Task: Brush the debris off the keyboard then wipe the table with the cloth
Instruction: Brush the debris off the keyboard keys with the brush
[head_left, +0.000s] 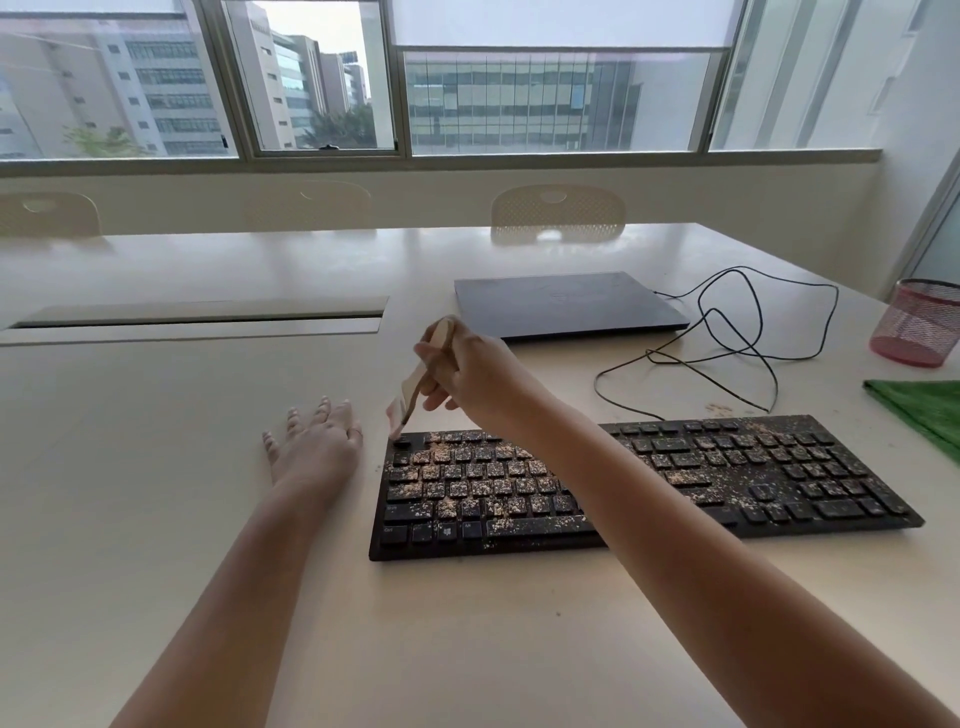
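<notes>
I read "Shift", "Ctrl" on the keyboard (644, 483). My right hand (467, 371) grasps the brush (421, 379); my left hand (314, 436) lies flat, released.

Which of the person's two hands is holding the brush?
The right hand grips the brush, its bristles at the keyboard's far left corner. The left hand lies flat on the table, holding nothing.

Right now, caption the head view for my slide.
Right hand brushes debris off the keyboard; left hand rests flat on the table.
</notes>
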